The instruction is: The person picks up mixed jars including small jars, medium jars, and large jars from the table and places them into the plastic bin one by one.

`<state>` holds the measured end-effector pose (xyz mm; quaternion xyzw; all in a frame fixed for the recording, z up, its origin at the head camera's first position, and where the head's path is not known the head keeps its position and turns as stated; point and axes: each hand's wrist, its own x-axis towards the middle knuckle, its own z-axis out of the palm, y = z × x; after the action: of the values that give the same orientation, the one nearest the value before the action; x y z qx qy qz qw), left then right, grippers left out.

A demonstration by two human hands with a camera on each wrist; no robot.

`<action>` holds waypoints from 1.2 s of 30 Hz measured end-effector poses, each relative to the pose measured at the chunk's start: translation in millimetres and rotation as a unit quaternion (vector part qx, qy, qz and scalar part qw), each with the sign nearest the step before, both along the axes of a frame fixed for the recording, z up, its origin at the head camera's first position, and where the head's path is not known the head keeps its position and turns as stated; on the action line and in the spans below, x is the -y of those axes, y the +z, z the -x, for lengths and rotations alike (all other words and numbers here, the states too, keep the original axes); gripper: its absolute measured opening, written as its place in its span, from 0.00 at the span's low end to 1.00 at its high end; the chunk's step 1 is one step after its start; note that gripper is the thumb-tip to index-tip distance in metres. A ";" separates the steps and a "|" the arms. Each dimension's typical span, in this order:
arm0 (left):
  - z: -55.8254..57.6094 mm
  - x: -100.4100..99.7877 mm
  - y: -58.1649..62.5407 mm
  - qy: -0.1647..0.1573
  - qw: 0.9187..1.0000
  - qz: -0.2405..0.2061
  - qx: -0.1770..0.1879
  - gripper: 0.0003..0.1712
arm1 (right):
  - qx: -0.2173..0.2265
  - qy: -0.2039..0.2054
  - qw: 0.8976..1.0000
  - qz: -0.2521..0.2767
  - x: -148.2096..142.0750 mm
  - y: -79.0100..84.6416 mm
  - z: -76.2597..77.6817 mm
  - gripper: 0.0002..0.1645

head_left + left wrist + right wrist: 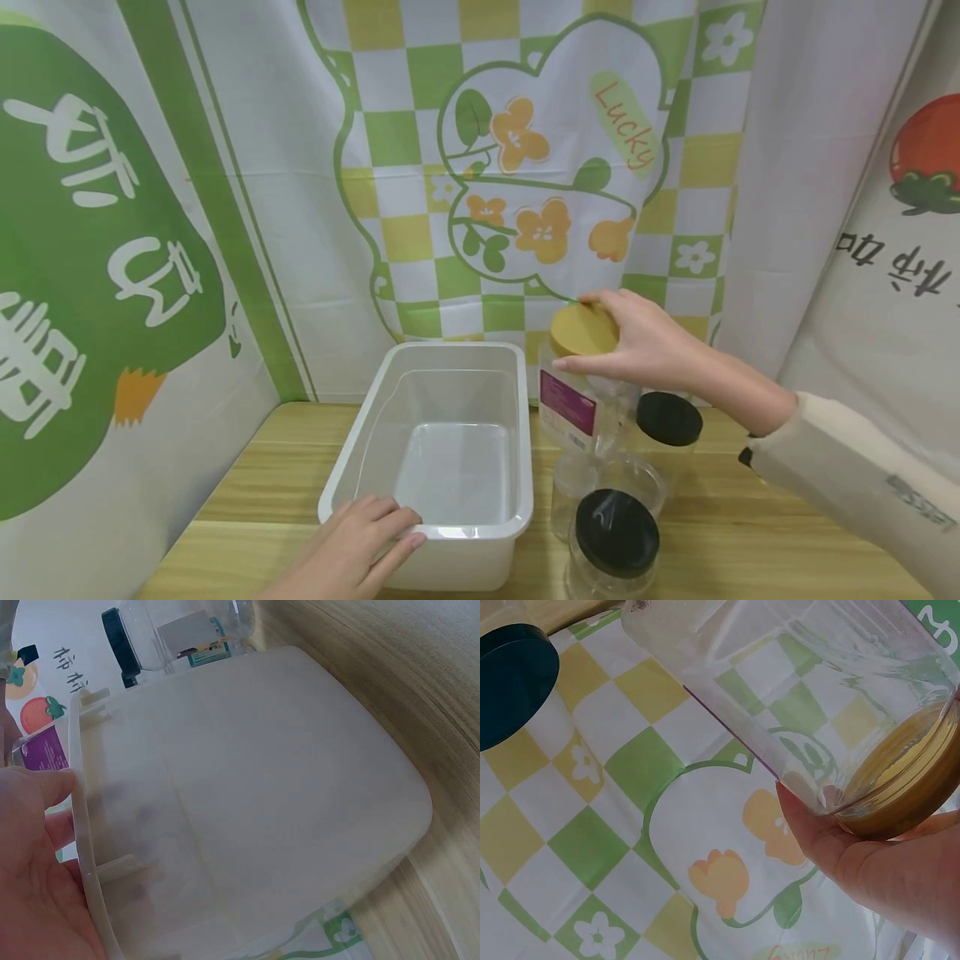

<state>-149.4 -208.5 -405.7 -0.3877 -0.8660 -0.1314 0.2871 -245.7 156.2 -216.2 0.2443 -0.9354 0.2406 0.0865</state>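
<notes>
My right hand (648, 342) grips a clear plastic jar (567, 410) by its yellow lid (587, 330), thumb on the near side and fingers over the far side. The jar has a purple label and stands just right of a white plastic tub (525, 450). Through its clear wall in the right wrist view, the jar (742, 682) looks empty. My left hand (360, 542) holds the tub's near rim, with fingers hooked over it and the thumb on the outside in the left wrist view. Nothing lies in the tub.
Right of the tub stand a clear jar with a black lid (617, 533) in front, another black-lidded jar (669, 419) farther back, and smaller clear containers between. A patterned curtain (420, 192) hangs behind the wooden table (247, 467).
</notes>
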 end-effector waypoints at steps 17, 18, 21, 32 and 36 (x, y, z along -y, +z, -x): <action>0.8 0.5 -0.1 -0.004 1.000 0.000 0.005 0.03 | 0.007 0.011 1.000 -0.019 10.6 2.9 19.1 0.54; 1.0 0.6 -0.3 -0.006 1.000 -0.001 0.005 0.03 | 0.008 0.011 1.000 -0.020 11.4 3.0 20.2 0.54; 1.4 0.7 -0.6 -0.008 1.000 -0.002 0.006 0.03 | 0.009 0.010 1.000 -0.020 13.3 3.3 23.3 0.54; 0.8 0.8 -0.9 -0.009 1.000 -0.003 0.003 0.03 | 0.016 0.011 1.000 -0.018 22.9 8.9 26.8 0.56; 0.0 0.9 -0.4 -0.007 1.000 -0.002 0.004 0.03 | 0.018 0.018 1.000 -0.012 29.4 10.8 27.6 0.56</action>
<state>-149.4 -209.5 -406.1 -0.3926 -0.8643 -0.1369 0.2832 -273.3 126.8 -205.5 0.2578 -0.9351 0.2350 0.0621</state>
